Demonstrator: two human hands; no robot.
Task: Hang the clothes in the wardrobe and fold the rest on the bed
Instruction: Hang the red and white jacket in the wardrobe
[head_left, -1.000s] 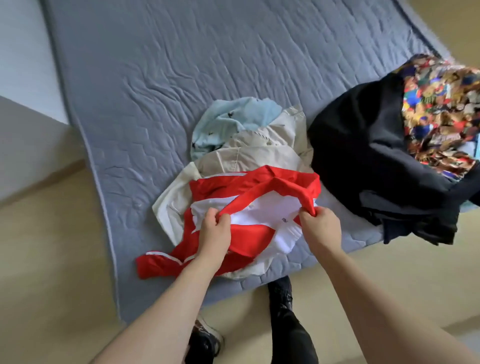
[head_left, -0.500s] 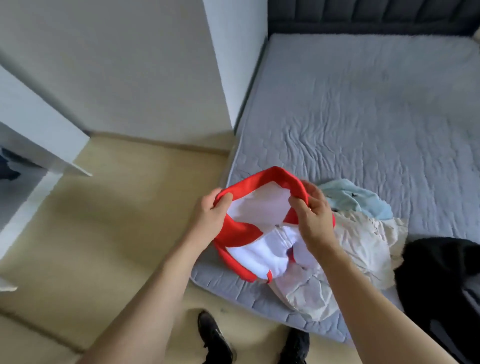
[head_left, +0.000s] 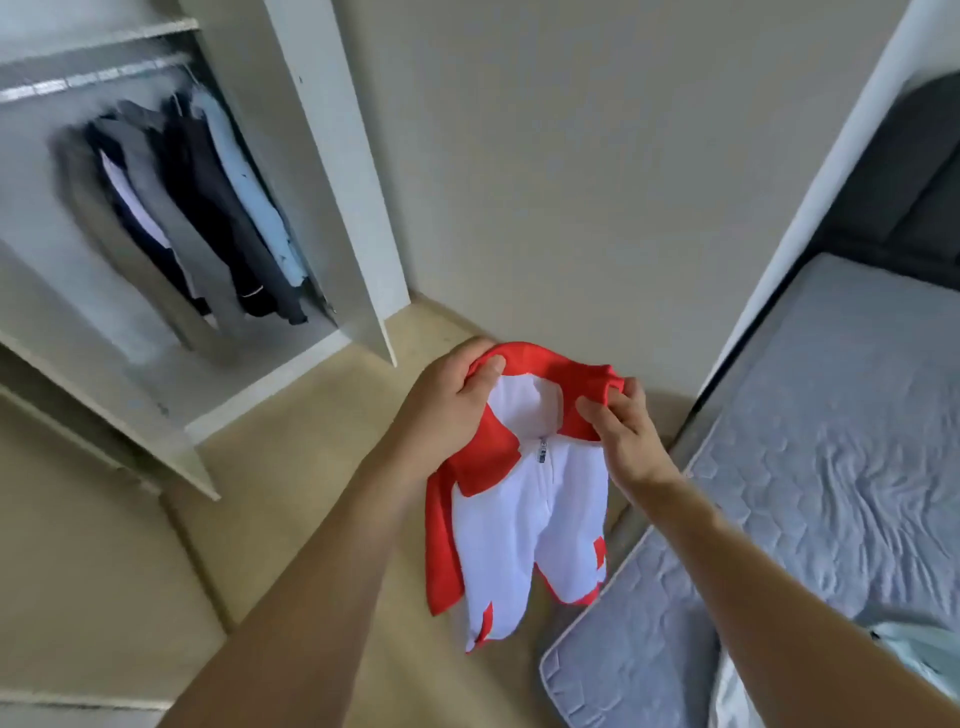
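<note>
the left hand (head_left: 457, 395) and the right hand (head_left: 621, 423) are both pinching the red collar of the red and white jacket (head_left: 524, 499), one at each end, a little apart, so the collar is staying spread and the zipped front is hanging straight down above the floor, just beside the bed (head_left: 810, 519). the person is facing the open wardrobe (head_left: 332, 171), where dark and light blue clothes (head_left: 208, 208) are hanging on the rail (they are blurred). probably this jacket is going there; no hanger is visible in the hands.
</note>
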